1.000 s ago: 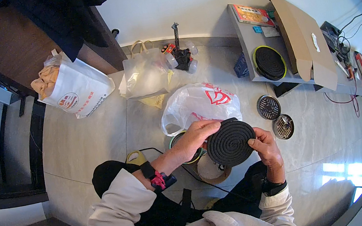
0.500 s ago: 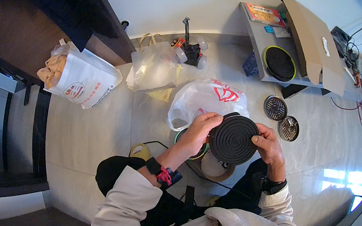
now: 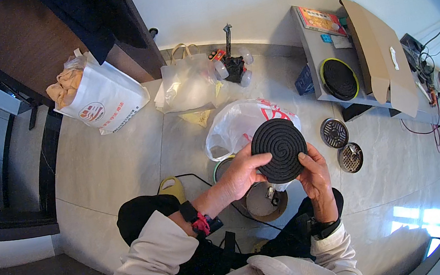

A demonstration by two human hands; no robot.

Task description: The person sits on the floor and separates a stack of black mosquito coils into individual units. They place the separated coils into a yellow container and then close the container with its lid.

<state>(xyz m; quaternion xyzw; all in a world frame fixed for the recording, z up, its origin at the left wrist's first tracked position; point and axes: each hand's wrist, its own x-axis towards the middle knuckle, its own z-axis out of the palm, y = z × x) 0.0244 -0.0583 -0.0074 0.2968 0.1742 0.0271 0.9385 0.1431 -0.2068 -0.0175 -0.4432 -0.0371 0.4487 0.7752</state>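
A round stack of black mosquito coils (image 3: 280,153) is held up in front of me, its spiral face turned toward me. My left hand (image 3: 244,173) grips its left edge, thumb on the face and fingers behind. At the lower right edge my right hand (image 3: 313,173) pinches it, thumb on the rim. Beneath my hands, a round tan container (image 3: 267,204) sits on the floor with a small metal piece inside. Right of my right hand lie a round slotted lid (image 3: 334,133) and a round metal tin (image 3: 351,158) with a perforated inside.
A white plastic bag (image 3: 230,127) with red print lies just beyond the coils. Farther back stand a translucent handled bag (image 3: 186,84) and a stuffed white bag (image 3: 102,102). On the grey bench (image 3: 307,45) rest another black coil (image 3: 339,79) and an open cardboard box (image 3: 381,50).
The coil stack has risen away from me and tilted more toward me. My left hand has shifted from its top edge to its left side, and my right hand has moved slightly left.
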